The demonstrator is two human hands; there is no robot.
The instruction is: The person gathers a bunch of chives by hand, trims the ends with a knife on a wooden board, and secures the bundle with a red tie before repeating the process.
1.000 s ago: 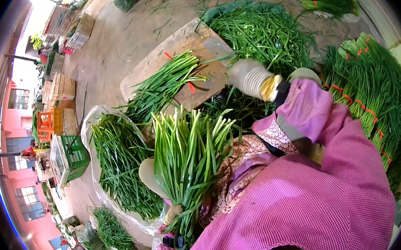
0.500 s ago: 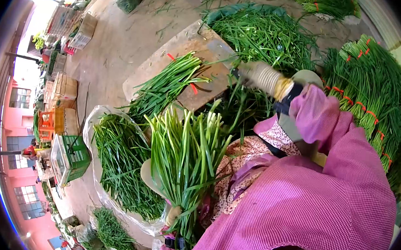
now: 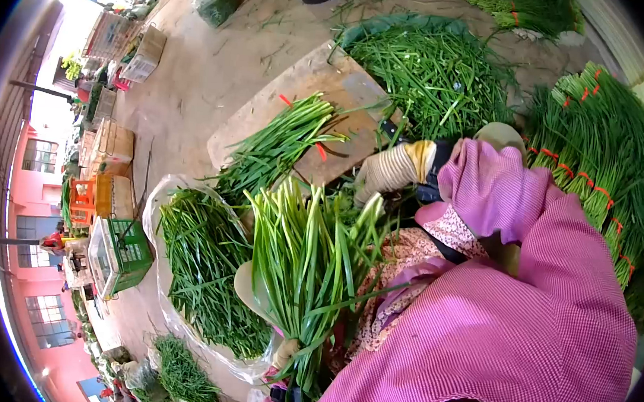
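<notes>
Your left hand [image 3: 287, 352], low in the frame, grips the upright chive bunch [image 3: 307, 260] at its base, fingers closed. Your gloved right hand [image 3: 390, 170], at centre, reaches its top; its finger spread isn't clear.

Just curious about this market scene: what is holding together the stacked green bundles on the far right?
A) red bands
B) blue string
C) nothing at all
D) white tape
A: the stacked bundles on the right each show a small red band wrapped around the stalks.
</notes>
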